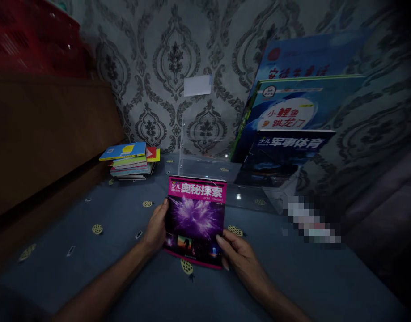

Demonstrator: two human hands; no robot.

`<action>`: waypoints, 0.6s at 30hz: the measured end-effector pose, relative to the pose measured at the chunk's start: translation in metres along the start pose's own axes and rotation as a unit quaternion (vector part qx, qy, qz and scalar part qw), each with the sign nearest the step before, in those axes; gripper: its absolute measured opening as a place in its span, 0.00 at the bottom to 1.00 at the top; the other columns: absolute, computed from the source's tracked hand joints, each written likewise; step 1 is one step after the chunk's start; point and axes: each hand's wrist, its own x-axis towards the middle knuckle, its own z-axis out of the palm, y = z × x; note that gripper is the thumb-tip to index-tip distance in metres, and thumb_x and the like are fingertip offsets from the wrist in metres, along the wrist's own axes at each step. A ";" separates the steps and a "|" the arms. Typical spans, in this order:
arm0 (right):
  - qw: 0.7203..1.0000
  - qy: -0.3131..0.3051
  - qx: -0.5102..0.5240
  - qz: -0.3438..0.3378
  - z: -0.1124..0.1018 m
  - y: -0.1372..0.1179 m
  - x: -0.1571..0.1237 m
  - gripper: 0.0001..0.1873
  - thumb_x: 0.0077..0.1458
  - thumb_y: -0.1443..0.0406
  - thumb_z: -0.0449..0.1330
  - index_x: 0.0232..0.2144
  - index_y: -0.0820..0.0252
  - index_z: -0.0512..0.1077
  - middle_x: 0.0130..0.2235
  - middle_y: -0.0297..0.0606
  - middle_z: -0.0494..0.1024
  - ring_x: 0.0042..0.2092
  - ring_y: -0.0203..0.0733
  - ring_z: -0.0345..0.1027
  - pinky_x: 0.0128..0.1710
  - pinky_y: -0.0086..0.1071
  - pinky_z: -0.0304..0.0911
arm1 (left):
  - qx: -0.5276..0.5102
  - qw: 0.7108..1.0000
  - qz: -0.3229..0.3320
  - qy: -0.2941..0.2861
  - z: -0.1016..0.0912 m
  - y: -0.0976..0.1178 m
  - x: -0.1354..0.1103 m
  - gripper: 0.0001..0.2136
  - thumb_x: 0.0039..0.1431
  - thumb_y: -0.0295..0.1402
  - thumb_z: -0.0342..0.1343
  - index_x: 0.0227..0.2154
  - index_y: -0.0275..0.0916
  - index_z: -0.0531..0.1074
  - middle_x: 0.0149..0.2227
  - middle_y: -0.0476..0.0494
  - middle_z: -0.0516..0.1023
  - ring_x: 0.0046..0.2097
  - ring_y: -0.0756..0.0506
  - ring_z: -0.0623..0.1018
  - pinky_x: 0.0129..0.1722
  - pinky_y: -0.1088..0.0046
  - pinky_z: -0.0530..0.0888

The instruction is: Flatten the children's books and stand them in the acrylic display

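Note:
A pink and purple book [196, 219] with a starburst cover stands tilted on the blue patterned cloth [101, 264], just in front of a clear acrylic stand [198, 156]. My left hand [155, 229] grips the book's left edge, fingers curled round it. At the lower right corner my right hand [237, 254] holds the book, thumb on the cover. Both forearms reach in from the bottom of the view.
A small stack of colourful books [130, 162] lies at the left rear. Three large blue books [292, 116] lean against the patterned wall [165, 53] at the right. A brown wooden panel [47, 129] and a red crate [31, 36] fill the left side.

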 end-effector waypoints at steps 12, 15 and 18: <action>1.000 -0.010 0.023 0.002 0.000 0.001 0.000 0.26 0.54 0.42 0.59 0.27 0.60 0.68 0.23 0.28 0.65 0.20 0.28 0.55 0.20 0.25 0.53 | -0.012 1.000 -0.012 -0.012 0.001 0.001 -0.003 0.20 0.48 0.49 0.68 0.38 0.39 0.81 0.42 0.43 0.83 0.55 0.38 0.76 0.60 0.62 0.66; 0.999 -0.013 0.032 0.006 0.001 0.000 -0.001 0.26 0.55 0.43 0.60 0.28 0.61 0.69 0.24 0.28 0.66 0.21 0.28 0.56 0.20 0.25 0.54 | -0.009 1.000 -0.018 -0.024 0.003 0.003 -0.004 0.22 0.48 0.50 0.67 0.40 0.38 0.81 0.45 0.42 0.83 0.56 0.37 0.75 0.61 0.61 0.66; 0.999 -0.017 0.043 0.006 0.001 0.002 -0.001 0.25 0.55 0.44 0.60 0.27 0.61 0.69 0.24 0.28 0.66 0.20 0.27 0.55 0.20 0.25 0.54 | -0.005 0.999 -0.011 -0.032 0.003 0.003 -0.005 0.23 0.49 0.50 0.66 0.41 0.38 0.80 0.46 0.41 0.82 0.57 0.37 0.74 0.62 0.60 0.65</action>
